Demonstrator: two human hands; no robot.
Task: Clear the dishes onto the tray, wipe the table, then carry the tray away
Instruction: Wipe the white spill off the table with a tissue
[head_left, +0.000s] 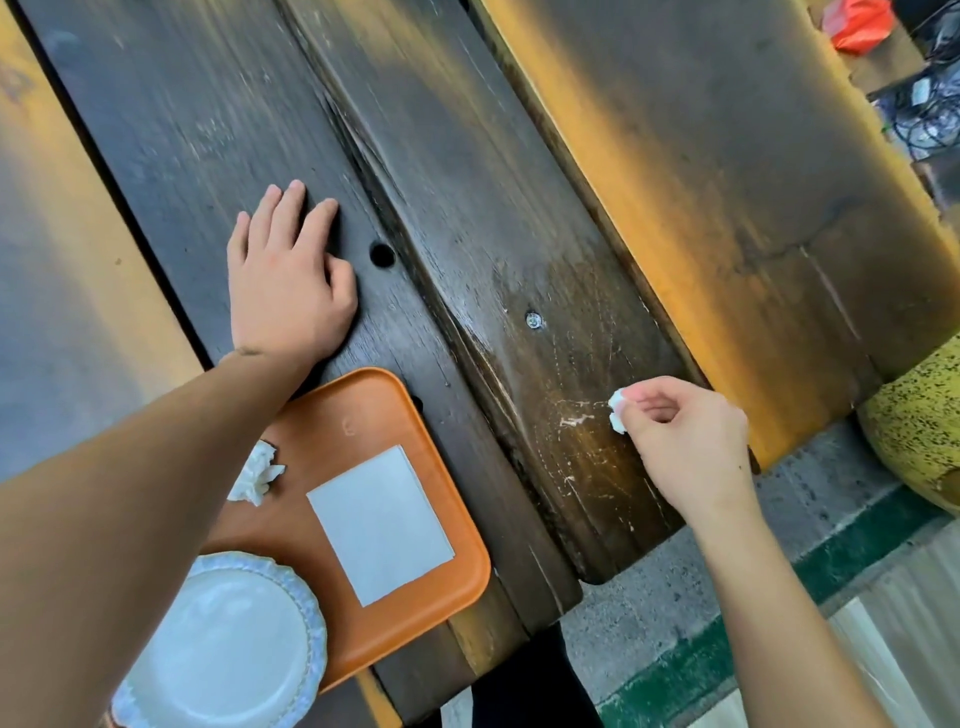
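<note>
Right hand (680, 441): grip closed in a pinch on a small white tissue wad (617, 413), held at the desk (467, 208) surface just beside a patch of pale smears (576, 418). The wad touches or nearly touches the wood; contact cannot be confirmed.

Left hand (288, 275): grip open, fingers straight, palm pressed flat on the desk near a round hole (383, 255), bracing. It holds nothing.

Orange tray (452, 519): lies on the near part of the desk, partly under the left forearm. It carries a white scalloped plate (228, 644), a flat white paper square (382, 525) and a crumpled tissue (257, 473).

Assessment: no dishes are visible on the bare wood, so clearing appears complete within this view. Wiping appears under way and unfinished, judged from the smears and fine white streaks remaining near the right hand. Carrying the tray away is not yet done; the pinched wad would presumably join the tray first.
</note>
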